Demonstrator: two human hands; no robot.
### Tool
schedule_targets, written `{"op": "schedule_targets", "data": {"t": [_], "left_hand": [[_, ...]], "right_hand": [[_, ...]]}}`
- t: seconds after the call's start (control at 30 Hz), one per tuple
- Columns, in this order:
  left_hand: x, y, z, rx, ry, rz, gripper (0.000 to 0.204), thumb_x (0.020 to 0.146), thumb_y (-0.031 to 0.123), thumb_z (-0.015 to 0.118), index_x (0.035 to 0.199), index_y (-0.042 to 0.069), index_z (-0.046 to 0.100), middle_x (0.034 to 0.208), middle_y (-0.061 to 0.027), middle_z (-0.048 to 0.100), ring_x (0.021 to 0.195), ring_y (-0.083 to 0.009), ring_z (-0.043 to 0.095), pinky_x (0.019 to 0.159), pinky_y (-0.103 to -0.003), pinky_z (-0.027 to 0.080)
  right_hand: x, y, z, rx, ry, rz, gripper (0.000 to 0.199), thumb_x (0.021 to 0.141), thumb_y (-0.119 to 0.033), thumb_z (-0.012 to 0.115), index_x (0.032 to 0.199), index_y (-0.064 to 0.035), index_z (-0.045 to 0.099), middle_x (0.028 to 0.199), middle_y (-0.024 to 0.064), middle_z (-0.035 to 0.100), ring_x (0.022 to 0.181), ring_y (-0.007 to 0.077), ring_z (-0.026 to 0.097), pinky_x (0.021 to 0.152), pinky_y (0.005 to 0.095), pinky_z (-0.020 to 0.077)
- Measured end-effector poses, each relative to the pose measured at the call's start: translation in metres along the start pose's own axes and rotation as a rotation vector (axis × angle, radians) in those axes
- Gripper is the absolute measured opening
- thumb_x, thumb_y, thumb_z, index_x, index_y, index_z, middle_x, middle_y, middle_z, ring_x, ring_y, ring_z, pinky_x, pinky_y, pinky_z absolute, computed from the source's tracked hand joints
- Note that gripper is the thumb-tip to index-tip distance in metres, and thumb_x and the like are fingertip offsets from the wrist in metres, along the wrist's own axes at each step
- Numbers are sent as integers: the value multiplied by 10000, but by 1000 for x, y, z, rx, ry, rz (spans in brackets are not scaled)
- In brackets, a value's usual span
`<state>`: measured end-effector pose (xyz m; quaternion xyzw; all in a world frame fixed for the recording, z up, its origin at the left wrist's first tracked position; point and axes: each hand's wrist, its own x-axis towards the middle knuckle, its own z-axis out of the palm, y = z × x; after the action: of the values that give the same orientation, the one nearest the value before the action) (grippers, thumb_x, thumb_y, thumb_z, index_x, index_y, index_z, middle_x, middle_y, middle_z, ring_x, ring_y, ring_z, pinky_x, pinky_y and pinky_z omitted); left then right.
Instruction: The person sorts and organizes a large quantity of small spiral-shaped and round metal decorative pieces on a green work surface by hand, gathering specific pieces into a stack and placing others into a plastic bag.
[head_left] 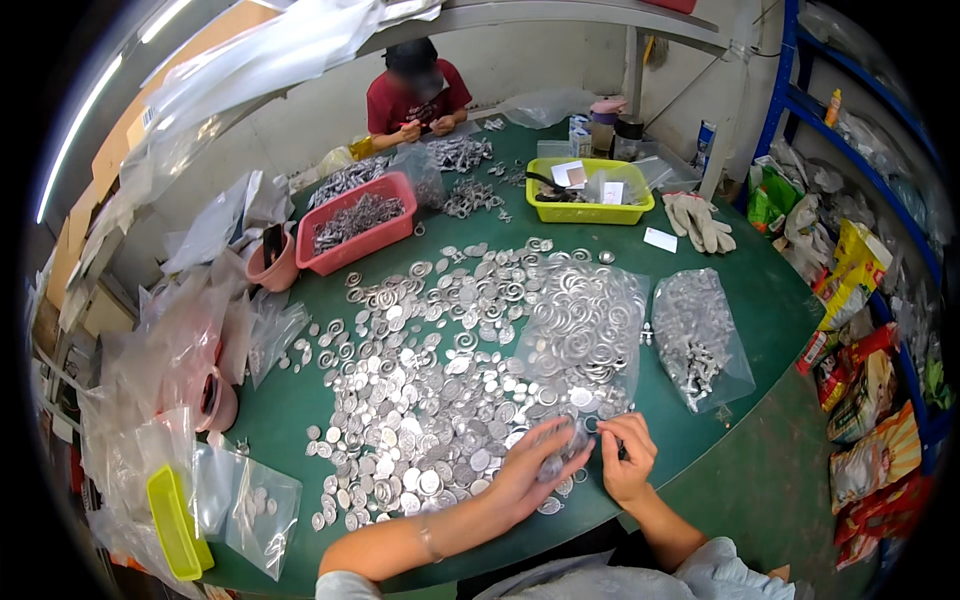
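Near the front edge of the green table (690, 440), my left hand (528, 468) is closed around a bunch of silvery metal pieces (562, 455), partly hidden by the fingers. Close beside it, my right hand (627, 452) pinches a small metal ring (591, 425) between thumb and fingertips. Many loose round silvery metal discs (420, 430), some spiral-shaped, spread over the table to the left of my hands. Just beyond my hands lies a clear plastic bag (585, 320) with spiral metal pieces. Another clear bag (700, 345) of small metal parts lies to its right.
A pink basket (352, 222) of metal parts and a yellow-green basket (590, 212) stand farther back. White gloves (698, 222) lie at the right. Across the table sits another person (412, 95). Plastic bags (160, 360) crowd the left side; a blue shelf (850, 130) stands right.
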<state>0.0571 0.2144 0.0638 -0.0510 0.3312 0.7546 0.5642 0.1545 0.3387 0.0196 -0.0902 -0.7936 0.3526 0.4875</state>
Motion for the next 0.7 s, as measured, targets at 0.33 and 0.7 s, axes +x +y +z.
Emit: {"op": "schedule_targets", "data": {"t": [0.33, 0.7], "left_hand": [[76, 10, 30, 148, -200, 266, 812, 758, -45, 469, 1416, 125, 25, 1441, -159, 84, 1306, -370, 176, 1030, -497, 268], [51, -2, -8, 482, -292, 297, 530, 843, -67, 453, 1343, 16, 298, 1436, -115, 184, 1288, -269, 296, 975, -311, 374]], "right_hand": [[6, 3, -5, 7, 85, 134, 183, 796, -2, 532, 966, 35, 589, 1050, 157, 520, 934, 274, 524, 806, 335, 426], [0, -2, 3, -15, 14, 116, 112, 758, 40, 555, 856, 13, 601, 894, 133, 549, 836, 267, 513, 739, 337, 425]]}}
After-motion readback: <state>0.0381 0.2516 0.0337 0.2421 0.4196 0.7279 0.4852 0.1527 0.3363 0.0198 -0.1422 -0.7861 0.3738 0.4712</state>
